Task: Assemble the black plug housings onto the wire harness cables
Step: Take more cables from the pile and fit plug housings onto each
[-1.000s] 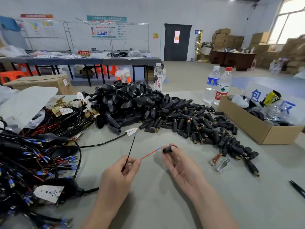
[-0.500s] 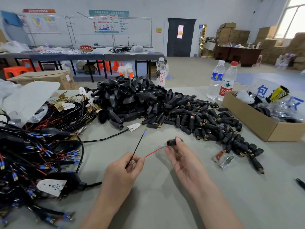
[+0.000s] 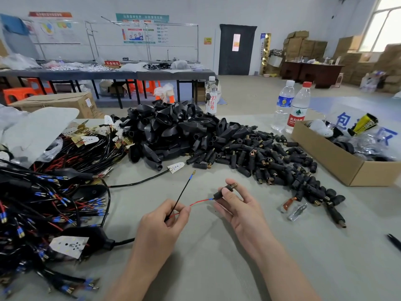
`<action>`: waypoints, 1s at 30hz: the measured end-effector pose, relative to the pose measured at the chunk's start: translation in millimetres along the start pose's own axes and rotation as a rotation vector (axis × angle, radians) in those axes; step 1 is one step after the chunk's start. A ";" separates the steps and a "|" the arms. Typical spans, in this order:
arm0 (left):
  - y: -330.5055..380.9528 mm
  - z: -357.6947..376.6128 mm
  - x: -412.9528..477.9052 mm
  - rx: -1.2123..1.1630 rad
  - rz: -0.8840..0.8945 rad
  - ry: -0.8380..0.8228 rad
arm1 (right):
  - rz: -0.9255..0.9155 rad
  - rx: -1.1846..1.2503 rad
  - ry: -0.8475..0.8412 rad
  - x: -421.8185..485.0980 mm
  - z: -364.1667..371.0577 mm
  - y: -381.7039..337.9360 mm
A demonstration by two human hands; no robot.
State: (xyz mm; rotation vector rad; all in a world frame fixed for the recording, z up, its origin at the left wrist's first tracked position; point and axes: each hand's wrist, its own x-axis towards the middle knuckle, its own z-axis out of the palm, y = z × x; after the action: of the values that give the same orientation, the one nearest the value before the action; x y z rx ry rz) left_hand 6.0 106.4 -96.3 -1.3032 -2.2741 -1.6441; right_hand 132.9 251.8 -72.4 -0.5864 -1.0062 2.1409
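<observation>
Plug housing [image 3: 223, 190] pinched in right hand [image 3: 240, 208]; left hand [image 3: 161, 224] pinches red wire [image 3: 200, 201], black wire [image 3: 181, 194].

on the table [image 3: 217, 272], the harnesses [image 3: 43, 203] lie heaped along the left edge. behind the middle sits a heap of housings [image 3: 173, 131], and to its right a spread of small plugs [image 3: 271, 161] trails toward the near right. a box [image 3: 347, 170] stands at the far right, with two bottles [image 3: 298, 109] just behind its left corner and a third bottle [image 3: 211, 96] behind the housings. near the front, the left hand [image 3: 160, 227] and right hand [image 3: 240, 207] are side by side. a wire [image 3: 200, 202] runs between them into a plug [image 3: 223, 191] held in the right hand (a second wire [image 3: 182, 192] stands up from the left hand toward the housings). two clips [image 3: 297, 211] lie right of the right hand, before the small plugs.
</observation>
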 end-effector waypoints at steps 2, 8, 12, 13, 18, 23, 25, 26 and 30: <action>-0.1 -0.8 -0.5 -0.022 -0.014 0.007 | 0.003 0.007 0.002 -0.2 0.3 -0.3; -1.9 -1.2 0.1 -0.032 -0.043 -0.010 | 0.025 0.040 0.011 0.5 0.5 0.4; -1.9 -1.3 1.1 -0.052 -0.072 -0.018 | 0.072 0.142 -0.033 -2.7 3.0 0.0; -1.2 -1.2 1.0 -0.057 -0.070 -0.024 | 0.090 0.159 -0.054 -3.3 3.7 0.5; 2.3 -1.1 -0.7 -0.031 -0.032 -0.064 | 0.169 0.104 -0.160 -8.3 11.2 8.9; 1.3 -1.3 0.4 0.013 -0.023 -0.056 | 0.191 -0.006 -0.170 -9.2 18.5 15.5; 3.4 -0.8 -0.2 -0.003 -0.036 -0.073 | 0.177 -0.031 -0.132 -7.8 17.8 14.6; 5.1 -0.4 -0.3 -0.026 -0.052 -0.073 | 0.171 -0.038 -0.115 -7.7 17.7 13.8; 14.1 -2.4 3.4 -0.168 -0.080 -0.043 | 0.159 -0.066 -0.098 -8.5 18.7 12.6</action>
State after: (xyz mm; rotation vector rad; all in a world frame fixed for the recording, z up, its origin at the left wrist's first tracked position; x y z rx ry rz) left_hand 11.9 107.7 -82.9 -1.3083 -2.2835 -1.8882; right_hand 121.5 230.6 -70.3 -0.6164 -1.1207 2.3014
